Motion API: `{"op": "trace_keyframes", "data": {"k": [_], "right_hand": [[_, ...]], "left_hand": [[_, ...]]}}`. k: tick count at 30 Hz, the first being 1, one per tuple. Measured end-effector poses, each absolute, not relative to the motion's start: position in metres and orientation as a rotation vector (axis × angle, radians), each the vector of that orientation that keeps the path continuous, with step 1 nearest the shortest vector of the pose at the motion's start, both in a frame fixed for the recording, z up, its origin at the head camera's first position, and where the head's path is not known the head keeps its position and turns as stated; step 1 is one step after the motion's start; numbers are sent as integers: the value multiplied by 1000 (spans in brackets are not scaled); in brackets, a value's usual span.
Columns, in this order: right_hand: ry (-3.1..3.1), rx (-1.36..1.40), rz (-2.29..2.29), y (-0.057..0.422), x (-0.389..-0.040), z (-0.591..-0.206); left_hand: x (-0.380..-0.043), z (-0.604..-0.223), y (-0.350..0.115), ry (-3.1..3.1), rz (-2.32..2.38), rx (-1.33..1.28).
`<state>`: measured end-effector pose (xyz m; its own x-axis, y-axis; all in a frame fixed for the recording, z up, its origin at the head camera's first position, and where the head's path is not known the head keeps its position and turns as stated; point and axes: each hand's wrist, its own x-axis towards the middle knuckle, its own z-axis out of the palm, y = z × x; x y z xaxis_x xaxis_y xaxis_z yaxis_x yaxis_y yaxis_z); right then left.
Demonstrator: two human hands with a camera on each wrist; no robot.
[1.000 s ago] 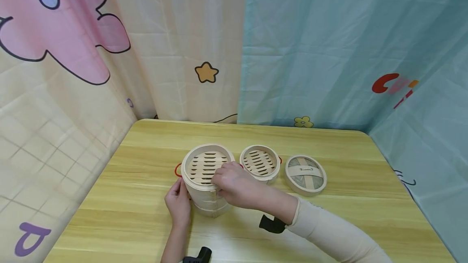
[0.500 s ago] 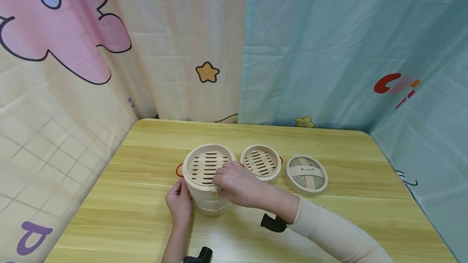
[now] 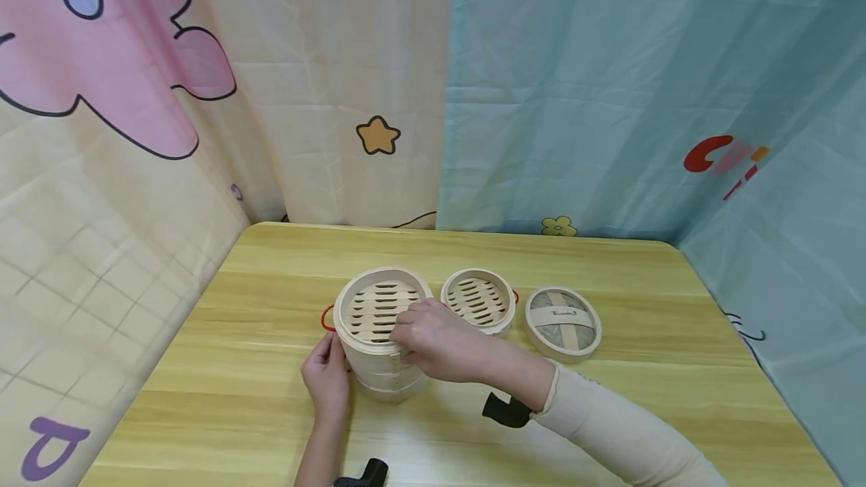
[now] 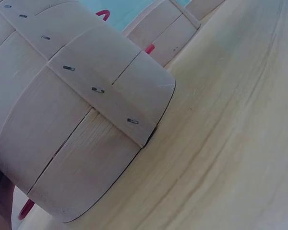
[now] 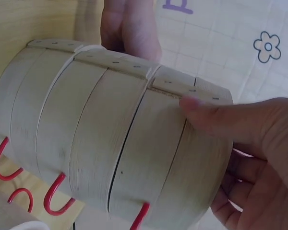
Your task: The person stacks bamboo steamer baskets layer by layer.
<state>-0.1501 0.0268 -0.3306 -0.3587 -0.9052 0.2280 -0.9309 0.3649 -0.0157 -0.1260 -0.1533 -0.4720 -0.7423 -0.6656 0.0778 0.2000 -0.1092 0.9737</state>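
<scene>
A stack of bamboo steamer baskets point(image 3: 389, 378) stands upright near the table's middle, its slatted top tier facing up. My right hand point(image 3: 440, 340) grips the top tier at its near right side. In the right wrist view, the thumb of that right hand point(image 5: 259, 134) lies along the outer wall, with the other fingers curled at the rim. At the stack's left side, my left hand point(image 3: 328, 382) holds the wall just under a red handle point(image 3: 328, 318). The left wrist view shows only a bit of the left hand point(image 4: 0, 203); its fingertips are hidden there.
Right of the stack is a smaller steamer basket point(image 3: 479, 300) with red handles. A round bamboo lid point(image 3: 563, 316) lies farther right on the wooden table point(image 3: 649, 397). Printed curtains point(image 3: 338, 81) hang behind and beside the table. Black bands point(image 3: 506, 410) are on the wrists.
Both hands keep their places on the stack, and the baskets stay where they were. Only the head view shifts slightly.
</scene>
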Motion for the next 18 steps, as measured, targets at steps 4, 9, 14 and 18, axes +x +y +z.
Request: {"op": "trace_keyframes", "data": {"k": [4, 9, 14, 18], "right_hand": [[-2365, 1711, 294, 36, -153, -328], [-2319, 1682, 410, 56, -164, -318], [-2278, 1665, 493, 83, -185, -309], [-2347, 1653, 528, 106, -203, -311]], "left_hand": [[-125, -474, -154, -1559, -1939, 494], [-124, -473, -155, -1482, -1967, 452], [-124, -470, -159, -1356, -2017, 442], [-125, -469, -162, -1238, -2070, 444]]}}
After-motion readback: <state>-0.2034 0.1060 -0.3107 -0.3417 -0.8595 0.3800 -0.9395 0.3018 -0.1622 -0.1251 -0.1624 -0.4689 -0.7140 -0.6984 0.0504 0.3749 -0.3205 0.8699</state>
